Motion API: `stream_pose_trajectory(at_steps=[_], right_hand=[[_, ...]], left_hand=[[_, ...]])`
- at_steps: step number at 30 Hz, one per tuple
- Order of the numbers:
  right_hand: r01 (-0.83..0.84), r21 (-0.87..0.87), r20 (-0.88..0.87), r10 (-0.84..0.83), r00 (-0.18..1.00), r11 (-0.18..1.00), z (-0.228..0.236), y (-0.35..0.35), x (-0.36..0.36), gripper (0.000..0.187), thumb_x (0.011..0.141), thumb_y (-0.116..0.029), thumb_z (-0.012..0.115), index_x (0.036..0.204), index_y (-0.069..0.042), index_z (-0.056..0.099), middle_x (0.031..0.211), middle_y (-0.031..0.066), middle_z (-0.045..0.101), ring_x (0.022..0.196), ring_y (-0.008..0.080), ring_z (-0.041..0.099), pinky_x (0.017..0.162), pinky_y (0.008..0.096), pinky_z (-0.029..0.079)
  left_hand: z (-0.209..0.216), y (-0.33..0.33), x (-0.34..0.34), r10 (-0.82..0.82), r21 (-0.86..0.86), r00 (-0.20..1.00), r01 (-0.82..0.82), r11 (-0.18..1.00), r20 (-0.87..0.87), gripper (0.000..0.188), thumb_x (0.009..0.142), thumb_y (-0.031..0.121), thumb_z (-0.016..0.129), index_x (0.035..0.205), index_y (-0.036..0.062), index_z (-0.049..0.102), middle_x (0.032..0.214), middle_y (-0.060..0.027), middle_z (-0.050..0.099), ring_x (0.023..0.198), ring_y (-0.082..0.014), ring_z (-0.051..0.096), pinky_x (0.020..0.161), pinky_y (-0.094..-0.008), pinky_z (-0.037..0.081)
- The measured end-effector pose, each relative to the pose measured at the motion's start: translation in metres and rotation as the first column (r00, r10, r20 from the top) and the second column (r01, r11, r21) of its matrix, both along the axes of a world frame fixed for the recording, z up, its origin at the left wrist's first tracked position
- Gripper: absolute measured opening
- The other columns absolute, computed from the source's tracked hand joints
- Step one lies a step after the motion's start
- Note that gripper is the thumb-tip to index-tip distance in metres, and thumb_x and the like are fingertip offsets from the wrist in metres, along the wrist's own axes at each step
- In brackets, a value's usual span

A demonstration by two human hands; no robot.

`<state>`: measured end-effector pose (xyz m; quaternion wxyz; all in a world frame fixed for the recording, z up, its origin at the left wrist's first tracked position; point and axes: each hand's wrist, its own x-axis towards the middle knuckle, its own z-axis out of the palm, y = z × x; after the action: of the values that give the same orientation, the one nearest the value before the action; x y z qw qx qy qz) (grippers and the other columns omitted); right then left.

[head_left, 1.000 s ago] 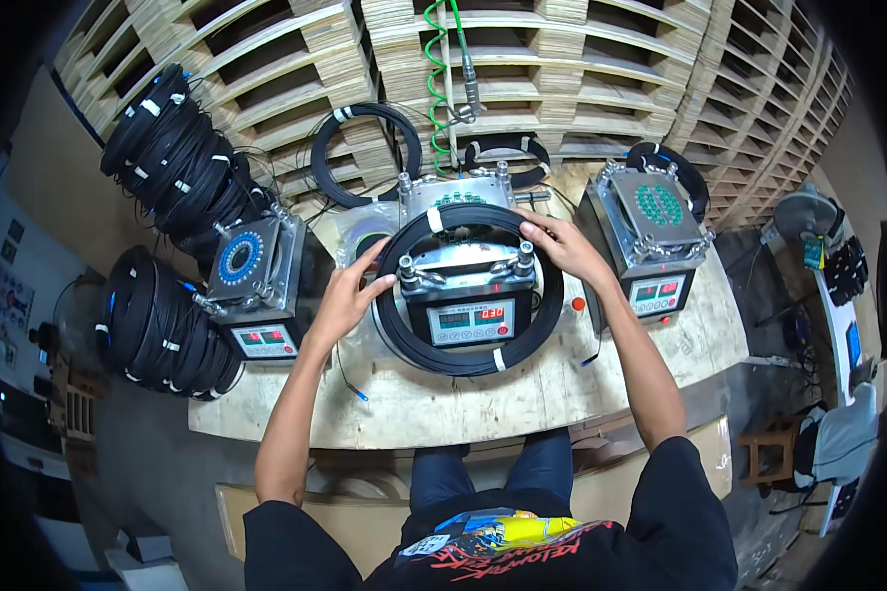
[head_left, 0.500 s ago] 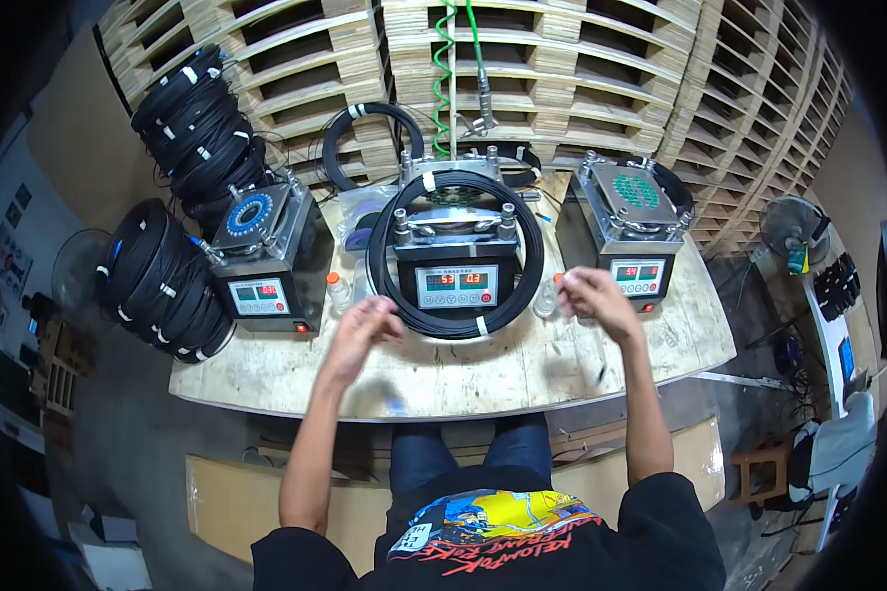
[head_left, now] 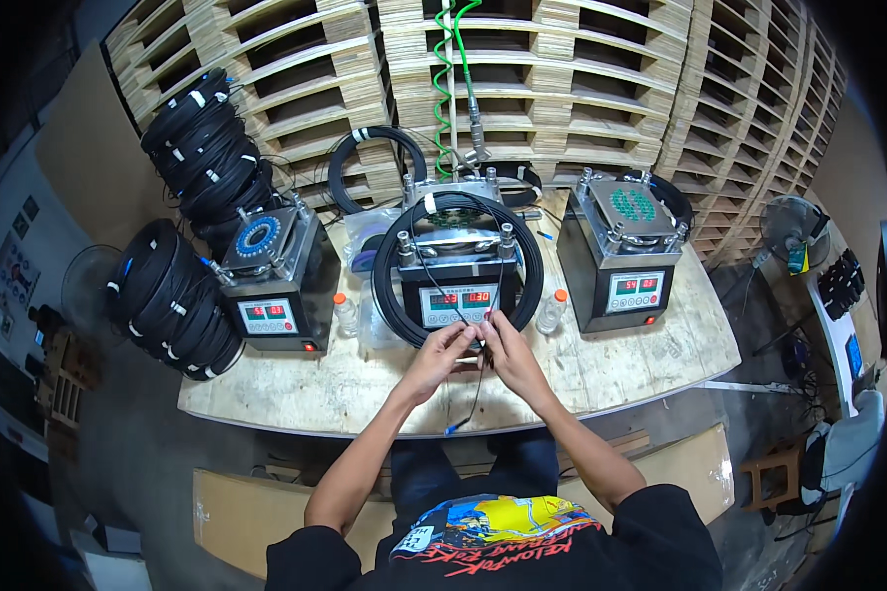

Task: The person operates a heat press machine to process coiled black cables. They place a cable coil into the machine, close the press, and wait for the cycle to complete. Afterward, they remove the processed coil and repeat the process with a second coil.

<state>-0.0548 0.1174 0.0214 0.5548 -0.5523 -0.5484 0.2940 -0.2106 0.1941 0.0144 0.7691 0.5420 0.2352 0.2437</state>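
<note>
A black cable coil (head_left: 534, 295) with white ties stands upright, leaning on the middle polishing-type machine (head_left: 463, 304). In front of its lower edge, my left hand (head_left: 438, 366) and my right hand (head_left: 511, 361) are close together, fingers pinched on a thin black cable (head_left: 477, 396). The loose end hangs below my hands and carries a blue-tipped connector (head_left: 454, 429). Thin strands also run up from my fingers across the coil. A small pale piece shows between my hands, too small to make out.
Similar machines stand left (head_left: 277, 286) and right (head_left: 621, 266). Orange-capped bottles stand left (head_left: 345, 317) and right (head_left: 551, 313) of the coil. Stacked black coils (head_left: 163, 300) rise at the left. Wooden pallets (head_left: 581, 59) back the table (head_left: 650, 360), and a green air hose (head_left: 463, 69) hangs down.
My hands came in from either side of the coil and met in front of its lower edge. Both now pinch the cable, whose blue-tipped end hangs toward the table's front edge.
</note>
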Motion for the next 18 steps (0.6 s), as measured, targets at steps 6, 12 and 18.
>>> stream_pose_trajectory(at_steps=[6,12,18], right_hand=[[-0.018,0.052,0.128,0.011,0.992,0.998,-0.002,-0.003,0.01,0.021,0.107,-0.021,0.049,0.099,-0.002,0.049,0.073,0.0183,0.057,0.065,0.0328,0.061,0.06,0.0387,0.045],[-0.32,-0.155,0.051,0.331,0.942,0.935,0.029,0.002,0.047,0.022,0.104,-0.018,0.056,0.108,0.003,0.062,0.075,0.0074,0.058,0.066,0.0119,0.052,0.06,0.0305,0.044],[-0.32,-0.298,-0.253,0.249,0.935,0.899,0.065,-0.011,0.131,0.016,0.095,-0.007,0.067,0.109,0.002,0.066,0.071,0.0033,0.06,0.057,0.0079,0.055,0.048,0.024,0.043]], left_hand=[[0.022,-0.018,-0.009,-0.058,-0.024,0.997,0.057,0.998,-0.043,0.029,0.106,0.027,0.054,0.128,0.0086,0.047,0.113,-0.0093,0.061,0.07,-0.0158,0.068,0.055,-0.031,0.06],[0.04,0.002,-0.041,-0.088,0.264,0.974,0.143,0.954,-0.211,0.048,0.106,0.025,0.055,0.149,0.0112,0.041,0.08,-0.0003,0.064,0.063,-0.0026,0.051,0.054,-0.0185,0.035],[0.081,0.058,-0.087,0.099,0.674,0.886,0.267,0.689,-0.452,0.025,0.1,0.023,0.062,0.112,0.0041,0.073,0.079,-0.0038,0.067,0.075,-0.0179,0.064,0.074,-0.0332,0.051]])
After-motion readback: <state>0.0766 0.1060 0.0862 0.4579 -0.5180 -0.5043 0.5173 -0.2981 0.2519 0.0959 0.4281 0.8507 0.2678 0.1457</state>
